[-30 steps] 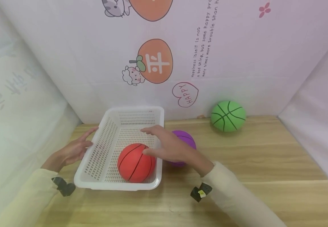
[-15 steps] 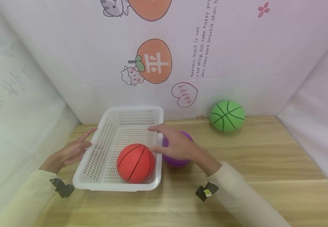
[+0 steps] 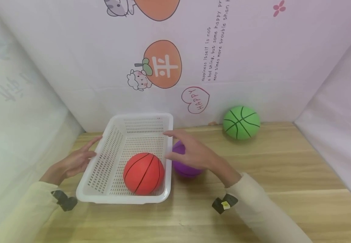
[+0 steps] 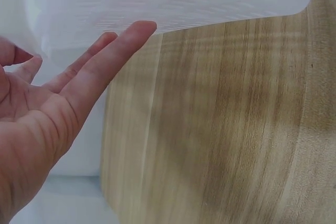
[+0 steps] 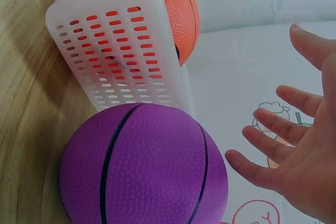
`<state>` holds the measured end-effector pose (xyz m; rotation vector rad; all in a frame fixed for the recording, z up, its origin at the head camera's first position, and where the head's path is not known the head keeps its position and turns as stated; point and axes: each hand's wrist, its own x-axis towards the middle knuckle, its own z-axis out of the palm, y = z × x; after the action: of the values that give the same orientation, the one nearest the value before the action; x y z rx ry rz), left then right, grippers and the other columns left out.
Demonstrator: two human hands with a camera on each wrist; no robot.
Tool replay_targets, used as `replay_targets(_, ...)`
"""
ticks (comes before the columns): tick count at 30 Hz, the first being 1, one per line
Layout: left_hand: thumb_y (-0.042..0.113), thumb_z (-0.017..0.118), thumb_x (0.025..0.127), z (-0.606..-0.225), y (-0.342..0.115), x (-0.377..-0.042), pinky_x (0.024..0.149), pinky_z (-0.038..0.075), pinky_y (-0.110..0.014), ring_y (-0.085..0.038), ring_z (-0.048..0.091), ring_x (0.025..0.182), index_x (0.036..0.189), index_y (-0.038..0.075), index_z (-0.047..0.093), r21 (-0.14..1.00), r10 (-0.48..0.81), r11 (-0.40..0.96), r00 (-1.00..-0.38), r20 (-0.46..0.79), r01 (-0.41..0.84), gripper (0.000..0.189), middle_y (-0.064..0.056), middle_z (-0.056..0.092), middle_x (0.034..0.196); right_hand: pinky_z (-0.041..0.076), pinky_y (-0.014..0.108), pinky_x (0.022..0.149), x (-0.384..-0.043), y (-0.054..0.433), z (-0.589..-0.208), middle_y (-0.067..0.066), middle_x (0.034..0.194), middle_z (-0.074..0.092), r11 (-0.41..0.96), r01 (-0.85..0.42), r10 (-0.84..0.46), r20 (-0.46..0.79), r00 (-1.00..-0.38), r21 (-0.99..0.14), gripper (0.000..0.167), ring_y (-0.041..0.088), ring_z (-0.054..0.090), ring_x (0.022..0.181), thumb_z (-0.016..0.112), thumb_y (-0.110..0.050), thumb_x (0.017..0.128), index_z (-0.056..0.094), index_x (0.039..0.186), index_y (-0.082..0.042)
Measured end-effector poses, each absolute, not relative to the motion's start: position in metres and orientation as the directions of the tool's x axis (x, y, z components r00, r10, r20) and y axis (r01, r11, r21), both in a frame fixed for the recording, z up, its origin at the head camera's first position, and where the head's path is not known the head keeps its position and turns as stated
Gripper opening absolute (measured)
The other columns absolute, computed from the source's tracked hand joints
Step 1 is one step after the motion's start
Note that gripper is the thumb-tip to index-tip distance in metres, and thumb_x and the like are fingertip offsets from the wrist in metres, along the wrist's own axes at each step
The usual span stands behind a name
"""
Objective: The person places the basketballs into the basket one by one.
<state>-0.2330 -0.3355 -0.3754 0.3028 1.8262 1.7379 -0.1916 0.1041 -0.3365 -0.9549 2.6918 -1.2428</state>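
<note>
A white perforated plastic basket (image 3: 124, 199) stands on the wooden table with a red toy basketball (image 3: 143, 173) in its near right corner. My left hand (image 3: 75, 163) is at the basket's left side, fingers extended along its wall, as the left wrist view shows too. My right hand (image 3: 193, 152) hovers over a purple toy basketball (image 5: 144, 166) just right of the basket, partly hiding it in the head view. In the right wrist view the right fingers (image 5: 268, 145) are spread, with a gap between them and the purple ball.
A green toy basketball (image 3: 241, 122) sits at the back right, near the printed white backdrop (image 3: 269, 67). White sheets (image 3: 26, 84) close off the left and right sides. Wooden tabletop (image 3: 269, 162) extends to the right and in front of the basket.
My right hand has drawn back rightward from above the red ball and the basket rim to above the purple ball. The left hand has stayed at the basket's side.
</note>
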Motion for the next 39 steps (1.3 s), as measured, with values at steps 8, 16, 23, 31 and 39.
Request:
replay_targets(8,0.005,0.036,0.106,-0.377,-0.341,-0.232,0.088,0.054,-0.054,-0.03,0.064,0.111,0.161,0.027,-0.008,0.967,0.555,0.115,-0.793,-0.252,-0.227,0.073,-0.004,0.06,0.128,0.037,0.045,0.11,-0.192,0.114,-0.338,0.0,0.149,0.045,0.482,-0.498,-0.512,0.229,-0.828,-0.721,0.07,0.017,0.047,0.131,0.073,-0.039,0.09,0.045,0.149,-0.017)
replay_targets(16,0.004,0.035,0.106,-0.376,-0.337,-0.234,0.091,0.051,-0.058,-0.032,0.062,0.114,0.16,0.024,-0.011,0.969,0.571,0.106,-0.784,-0.242,-0.222,0.074,-0.007,0.056,0.133,0.034,0.052,0.111,-0.192,0.129,-0.34,-0.001,0.151,0.044,0.536,-0.46,-0.464,0.208,-0.861,-0.708,0.071,0.02,0.038,0.139,0.073,-0.043,0.09,0.044,0.15,-0.019)
replay_targets(23,0.006,0.036,0.106,-0.37,-0.336,-0.233,0.091,0.052,-0.057,-0.031,0.063,0.113,0.16,0.024,-0.011,0.963,0.536,0.134,-0.8,-0.269,-0.234,0.075,-0.01,0.054,0.134,0.032,0.054,0.112,-0.191,0.138,-0.34,0.0,0.151,0.043,0.546,-0.459,-0.449,0.218,-0.866,-0.701,0.073,0.022,0.037,0.14,0.075,-0.04,0.089,0.042,0.151,-0.02)
replay_targets(31,0.005,0.037,0.106,-0.372,-0.338,-0.233,0.089,0.053,-0.057,-0.032,0.063,0.112,0.16,0.025,-0.011,0.961,0.536,0.121,-0.798,-0.274,-0.248,0.075,-0.008,0.056,0.132,0.031,0.057,0.112,-0.19,0.148,-0.349,0.001,0.153,0.041,0.564,-0.488,-0.446,0.252,-0.859,-0.666,0.076,0.023,0.034,0.142,0.076,-0.039,0.088,0.04,0.153,-0.02)
replay_targets(39,0.007,0.037,0.106,-0.373,-0.337,-0.234,0.09,0.052,-0.057,-0.032,0.063,0.113,0.161,0.026,-0.01,0.957,0.53,0.143,-0.797,-0.288,-0.251,0.075,-0.009,0.053,0.135,0.036,0.058,0.108,-0.186,0.159,-0.357,0.005,0.155,0.038,0.545,-0.427,-0.412,0.213,-0.886,-0.722,0.079,0.026,0.032,0.143,0.077,-0.036,0.087,0.038,0.153,-0.019)
